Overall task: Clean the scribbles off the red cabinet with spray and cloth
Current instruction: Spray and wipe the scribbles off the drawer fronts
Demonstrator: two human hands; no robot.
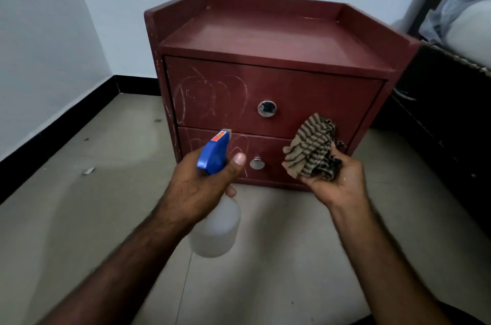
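One head-worn camera looks forward and down, close to the red cabinet [276,91].

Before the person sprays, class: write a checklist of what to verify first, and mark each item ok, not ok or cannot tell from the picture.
1. The left hand grips the bottle: ok.
2. The nozzle faces the cabinet: ok.
3. The right hand holds the cloth: ok.
4. The scribbles on the upper drawer are uncovered: ok.
5. A finger is on the trigger: cannot tell, it is hidden behind the spray head.
6. There is liquid in the bottle: cannot tell.
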